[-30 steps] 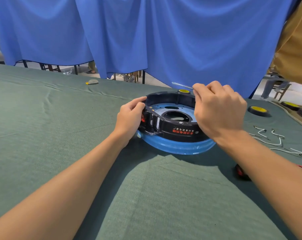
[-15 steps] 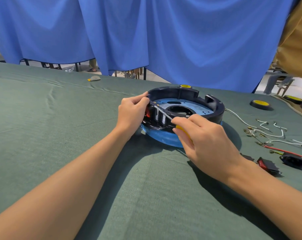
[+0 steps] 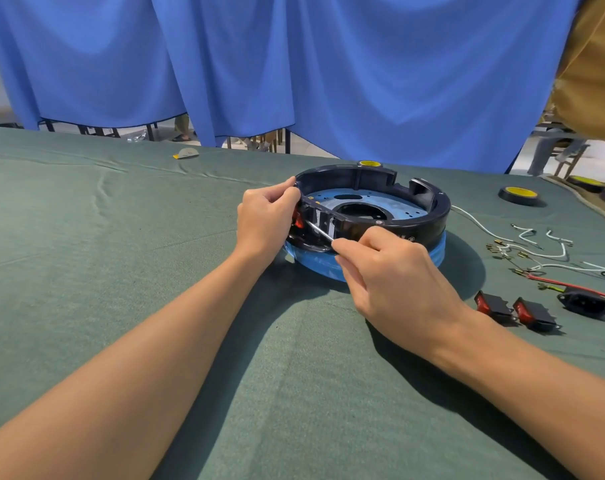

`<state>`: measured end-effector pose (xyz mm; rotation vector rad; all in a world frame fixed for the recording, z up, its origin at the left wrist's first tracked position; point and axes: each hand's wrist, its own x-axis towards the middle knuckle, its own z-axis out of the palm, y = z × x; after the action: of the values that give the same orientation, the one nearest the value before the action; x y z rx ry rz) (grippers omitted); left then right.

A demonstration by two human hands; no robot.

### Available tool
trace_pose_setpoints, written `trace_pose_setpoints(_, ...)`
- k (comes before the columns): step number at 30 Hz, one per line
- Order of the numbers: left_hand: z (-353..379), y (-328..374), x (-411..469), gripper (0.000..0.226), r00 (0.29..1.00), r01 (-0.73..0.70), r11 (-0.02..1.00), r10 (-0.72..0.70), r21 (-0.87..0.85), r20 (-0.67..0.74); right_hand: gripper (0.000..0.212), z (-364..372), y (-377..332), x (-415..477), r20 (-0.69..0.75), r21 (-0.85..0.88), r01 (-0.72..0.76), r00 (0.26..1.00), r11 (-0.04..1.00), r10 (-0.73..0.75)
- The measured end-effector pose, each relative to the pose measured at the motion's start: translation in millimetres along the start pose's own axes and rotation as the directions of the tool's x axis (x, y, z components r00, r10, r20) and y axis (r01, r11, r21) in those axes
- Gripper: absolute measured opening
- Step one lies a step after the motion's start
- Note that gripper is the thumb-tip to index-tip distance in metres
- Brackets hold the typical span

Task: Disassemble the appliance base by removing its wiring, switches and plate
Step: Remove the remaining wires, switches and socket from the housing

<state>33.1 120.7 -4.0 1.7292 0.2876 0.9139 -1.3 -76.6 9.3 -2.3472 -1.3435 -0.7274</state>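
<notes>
The round appliance base [image 3: 429, 216], black rim over a blue lower ring, lies on the green cloth with a blue plate [image 3: 403, 207] inside it. My left hand [image 3: 264, 220] grips the base's left rim beside a red switch [image 3: 298, 220] still seated in the wall. My right hand [image 3: 391, 282] holds a thin screwdriver [image 3: 320, 232] whose metal shaft points into the wall next to that switch. Two removed red switches [image 3: 517, 311], a black power socket [image 3: 585, 301] and loose white wires [image 3: 536, 249] lie to the right.
Green cloth covers the table [image 3: 121, 271]. A black and yellow tape roll [image 3: 517, 195] sits at the far right, another behind the base [image 3: 369, 164]. A small grey object [image 3: 187, 153] lies at the far edge. Blue curtains hang behind; a person in tan stands at the upper right.
My right hand came down from over the base's far side to its near left front, bringing the screwdriver tip against the wall by the red switch. My left hand stayed on the rim.
</notes>
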Motion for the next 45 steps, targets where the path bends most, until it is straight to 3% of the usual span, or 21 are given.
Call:
trace_pose_setpoints(17, 2.3, 1.3, -1.1, 0.036, 1.000, 0.027, 1.000, -0.027, -0.010, -0.010, 0.018, 5.1, 4.4, -0.2, -0.074, 0.096, -0.042, 0.996, 0.995, 0.049)
trace_pose_setpoints(23, 3.0, 2.4, -2.8, 0.027, 0.998, 0.048, 0.999, -0.049, -0.023, -0.036, 0.015, -4.9, 10.5, 8.5, -0.064, 0.282, -0.137, 0.985, 0.950, 0.161)
trace_pose_setpoints(27, 3.2, 5.5, -4.5, 0.026, 0.998, 0.039, 0.999, -0.039, -0.016, -0.054, 0.020, -10.3, 14.5, 23.0, 0.095, 0.402, -0.338, 0.940, 0.851, 0.329)
trace_pose_setpoints(29, 3.3, 6.7, -4.4, 0.027, 0.998, 0.046, 0.998, -0.047, -0.031, -0.035, 0.019, -8.8, 14.7, 24.3, 0.102, 0.436, -0.411, 0.907, 0.801, 0.409)
trace_pose_setpoints(32, 2.6, 5.0, -5.5, 0.029, 0.999, 0.039, 0.998, -0.040, -0.042, -0.006, 0.010, -0.9, 5.9, 13.3, 0.010, 0.340, -0.385, 0.914, 0.858, 0.406)
trace_pose_setpoints(37, 2.5, 3.6, -5.0, 0.030, 1.000, 0.023, 1.000, -0.024, -0.012, -0.016, 0.017, 5.0, -1.8, 3.6, -0.160, 0.172, -0.188, 0.963, 0.967, 0.216)
trace_pose_setpoints(45, 4.6, 7.2, -11.0, 0.032, 1.000, 0.016, 1.000, -0.016, 0.001, 0.000, 0.019, 17.4, -8.1, 8.2, -0.186, 0.295, -0.267, 0.926, 0.917, 0.329)
